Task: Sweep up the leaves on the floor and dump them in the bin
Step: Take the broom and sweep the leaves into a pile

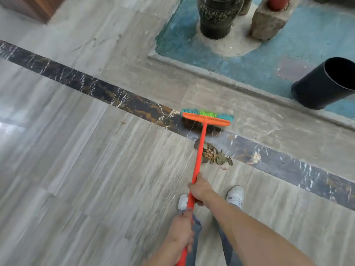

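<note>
An orange broom [199, 150] with blue and green bristles has its head [207, 117] over the dark marble strip of the floor. My right hand [199, 189] grips the handle about halfway down. My left hand [181, 233] grips it lower, near my body. A small pile of dry leaves [215, 155] lies just right of the handle, between the broom head and my feet. One stray leaf [122, 123] lies to the left. A black cylindrical bin [322, 85] stands tilted at the right on the blue floor patch.
A raised stone curb [249, 87] borders the blue area. A dark ornate pot [217, 16] and a stone block [269, 22] stand on it at the top. My white shoes [235, 194] are below the leaf pile. A wooden cabinet corner [28, 6] is top left.
</note>
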`<state>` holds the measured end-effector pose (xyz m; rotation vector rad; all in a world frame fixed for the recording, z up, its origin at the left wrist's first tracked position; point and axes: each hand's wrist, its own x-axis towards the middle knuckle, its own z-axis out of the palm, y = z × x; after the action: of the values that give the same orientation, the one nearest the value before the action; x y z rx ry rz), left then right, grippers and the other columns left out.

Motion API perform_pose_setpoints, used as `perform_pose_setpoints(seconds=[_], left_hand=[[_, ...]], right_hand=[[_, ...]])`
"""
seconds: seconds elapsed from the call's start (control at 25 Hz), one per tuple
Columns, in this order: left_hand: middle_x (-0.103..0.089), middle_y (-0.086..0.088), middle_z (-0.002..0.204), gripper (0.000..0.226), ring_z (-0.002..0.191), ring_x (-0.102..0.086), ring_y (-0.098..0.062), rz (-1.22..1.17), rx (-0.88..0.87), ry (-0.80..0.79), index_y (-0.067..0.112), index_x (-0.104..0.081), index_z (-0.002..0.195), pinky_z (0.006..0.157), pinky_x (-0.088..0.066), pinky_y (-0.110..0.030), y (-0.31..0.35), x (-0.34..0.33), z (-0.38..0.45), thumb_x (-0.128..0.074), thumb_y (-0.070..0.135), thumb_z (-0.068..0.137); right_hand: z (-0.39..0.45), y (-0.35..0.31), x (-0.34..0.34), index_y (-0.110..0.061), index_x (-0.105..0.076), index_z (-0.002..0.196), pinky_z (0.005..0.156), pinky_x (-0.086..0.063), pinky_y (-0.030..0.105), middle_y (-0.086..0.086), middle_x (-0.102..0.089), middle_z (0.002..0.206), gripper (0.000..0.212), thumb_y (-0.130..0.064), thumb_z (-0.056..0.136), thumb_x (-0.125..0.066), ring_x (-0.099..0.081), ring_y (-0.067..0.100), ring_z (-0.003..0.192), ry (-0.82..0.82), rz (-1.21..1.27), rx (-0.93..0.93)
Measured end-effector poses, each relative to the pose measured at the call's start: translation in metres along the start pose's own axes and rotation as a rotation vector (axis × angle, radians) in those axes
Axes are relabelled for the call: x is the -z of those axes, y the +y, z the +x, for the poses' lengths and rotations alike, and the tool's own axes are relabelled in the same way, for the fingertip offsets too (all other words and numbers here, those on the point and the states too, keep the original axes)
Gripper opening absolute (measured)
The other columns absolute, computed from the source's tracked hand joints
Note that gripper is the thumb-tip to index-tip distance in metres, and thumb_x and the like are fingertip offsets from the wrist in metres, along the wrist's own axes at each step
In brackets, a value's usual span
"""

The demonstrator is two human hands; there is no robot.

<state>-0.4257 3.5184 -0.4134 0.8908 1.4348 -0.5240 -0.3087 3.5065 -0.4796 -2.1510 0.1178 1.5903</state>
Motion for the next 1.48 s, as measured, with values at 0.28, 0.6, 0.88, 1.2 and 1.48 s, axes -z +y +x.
perform_pose_setpoints(seconds=[0.28,0.6,0.88,1.2,1.48], left_hand=[[-0.032,0.002,0.043,0.048,0.028,-0.029,-0.010,-0.429,0.138,0.005,0.015,-0.042,0.073,0.032,-0.023,-0.014,0.007,-0.084,0.008,-0.040,0.056,0.097],[-0.044,-0.003,0.033,0.061,0.021,-0.040,-0.015,-0.379,0.234,-0.021,0.012,-0.049,0.063,0.026,-0.029,-0.017,-0.069,-0.286,-0.028,-0.030,0.055,0.100],[-0.065,-0.014,0.061,0.062,0.048,-0.063,-0.024,-0.462,0.132,0.068,0.007,-0.058,0.063,0.051,-0.050,-0.028,-0.080,-0.333,-0.040,-0.036,0.053,0.099],[-0.031,0.001,0.040,0.056,0.027,-0.029,-0.014,-0.578,0.040,0.264,0.013,-0.038,0.061,0.035,-0.024,-0.016,-0.018,-0.166,-0.026,-0.036,0.056,0.098],[-0.030,0.001,0.039,0.039,0.027,-0.027,-0.012,-0.737,-0.006,0.307,0.012,-0.038,0.058,0.034,-0.023,-0.017,0.062,0.053,0.081,-0.039,0.021,0.096]], right_hand=[[0.010,0.022,0.036,-0.025,-0.042,0.137,0.058,-0.048,0.031,0.015,-0.064,0.104,0.039,-0.020,0.098,-0.038,-0.060,0.028,0.084,-0.075,-0.134,0.111],[-0.014,0.190,0.168,-0.021,-0.041,0.141,0.090,-0.049,0.032,0.009,-0.059,0.124,0.046,-0.024,0.095,-0.039,-0.058,0.028,0.113,-0.090,-0.441,0.104],[-0.049,0.202,0.207,-0.020,-0.039,0.143,0.094,-0.050,0.040,0.007,-0.062,0.113,0.047,-0.023,0.097,-0.039,-0.062,0.025,0.098,-0.150,-0.328,0.266],[-0.028,0.051,0.080,-0.032,-0.020,0.152,0.095,-0.050,0.036,0.009,-0.064,0.122,0.066,-0.021,0.091,-0.043,-0.061,0.025,0.105,-0.216,-0.430,0.360],[0.046,-0.120,-0.091,-0.022,-0.014,0.154,0.090,-0.047,0.033,0.012,-0.055,0.132,0.071,-0.018,0.090,-0.045,-0.056,0.027,0.112,-0.260,-0.608,0.446]])
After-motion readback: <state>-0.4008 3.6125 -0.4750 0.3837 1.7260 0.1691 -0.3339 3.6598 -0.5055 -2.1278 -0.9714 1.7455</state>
